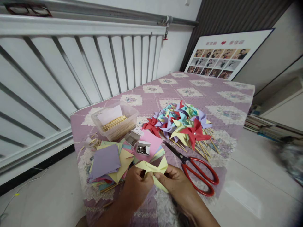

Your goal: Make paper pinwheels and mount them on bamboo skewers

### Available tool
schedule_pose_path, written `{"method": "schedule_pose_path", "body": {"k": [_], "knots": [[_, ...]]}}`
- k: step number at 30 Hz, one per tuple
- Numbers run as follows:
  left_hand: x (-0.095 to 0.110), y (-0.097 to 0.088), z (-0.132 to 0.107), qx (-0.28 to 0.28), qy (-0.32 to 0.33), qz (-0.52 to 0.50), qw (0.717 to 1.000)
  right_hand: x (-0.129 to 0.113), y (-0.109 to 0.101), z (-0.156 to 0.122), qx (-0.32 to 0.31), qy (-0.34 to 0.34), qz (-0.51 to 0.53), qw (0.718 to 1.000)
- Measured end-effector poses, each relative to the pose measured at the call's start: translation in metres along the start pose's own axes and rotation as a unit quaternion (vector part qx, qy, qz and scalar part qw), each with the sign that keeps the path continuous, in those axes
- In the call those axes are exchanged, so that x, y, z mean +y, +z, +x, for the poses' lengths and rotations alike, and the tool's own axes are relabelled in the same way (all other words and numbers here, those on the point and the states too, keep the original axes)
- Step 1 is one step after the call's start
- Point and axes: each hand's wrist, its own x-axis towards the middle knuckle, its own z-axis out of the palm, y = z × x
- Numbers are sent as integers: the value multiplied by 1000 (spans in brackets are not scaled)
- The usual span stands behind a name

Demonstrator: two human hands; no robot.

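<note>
Both my hands pinch a pale yellow folded paper piece (153, 167) near the front of the low table. My left hand (136, 186) grips its left side with closed fingers. My right hand (175, 183) holds the right side, thumb and fingers pressed on the paper. Just beyond the paper lies a small open white box of metal pins (142, 148) on a pink sheet (151, 141). A stack of coloured paper squares (107, 164) lies left of my hands.
Red-handled scissors (196, 171) lie to the right of my hands. A heap of finished paper pinwheels on sticks (183, 124) sits behind them. A clear plastic tub of wooden sticks (115, 121) stands at the back left. The table wears a purple quilted cloth (208, 91); a radiator (71, 63) runs along the wall.
</note>
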Motion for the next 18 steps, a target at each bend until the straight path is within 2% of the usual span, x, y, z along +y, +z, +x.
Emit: {"method": "schedule_pose_path", "body": {"k": [5, 12, 18], "knots": [[-1, 1, 2, -14, -21, -33, 999, -1, 0, 1, 15, 1, -24, 1000], [-20, 4, 10, -114, -59, -174, 976, -6, 3, -3, 24, 10, -35, 999], [-21, 3, 8, -121, -71, -204, 969, -5, 5, -2, 34, 5, -60, 998]]}}
